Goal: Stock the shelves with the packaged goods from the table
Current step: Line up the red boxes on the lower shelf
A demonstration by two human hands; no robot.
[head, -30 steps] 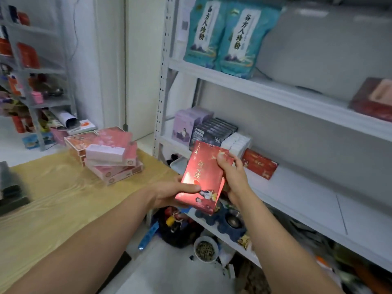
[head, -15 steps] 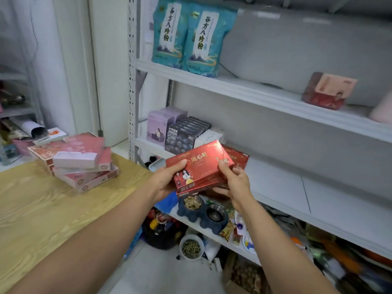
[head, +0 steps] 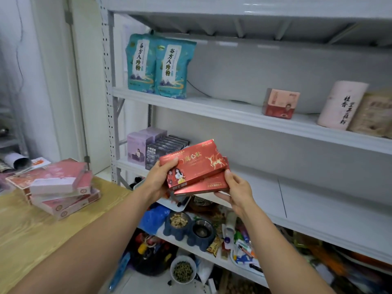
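Leftmost, the wooden table (head: 31, 230) carries one untidy stack of pink boxes (head: 57, 187); they overlap so much that I count at least five and cannot be sure of more. Beyond them lies a rolled paper, cut off by the frame edge.

Next comes my left hand (head: 158, 183), thumb on top and fingers curled under the left end of one red box (head: 197, 164), which bears a gold deer. I hold it in the air, tilted, in front of the middle shelf (head: 265, 187) of the rack. A second red surface shows just beneath it; I cannot tell whether that is another box or part of the same one. My right hand (head: 237, 189) grips the right end from below, thumb against the lower red edge.

On the upper shelf (head: 222, 111) stand two teal bags (head: 157, 66), then one small pink-and-red carton (head: 280, 103), then one pink bag (head: 341, 105) and a beige packet (head: 371, 113) cut off at the right.

Behind my hands are two purple boxes (head: 137, 149) and a row of dark boxes (head: 163, 148), partly hidden, uncountable.

Below sits a double pet bowl (head: 191, 228) amid blurred clutter, and one round bowl (head: 182, 271) on the floor.
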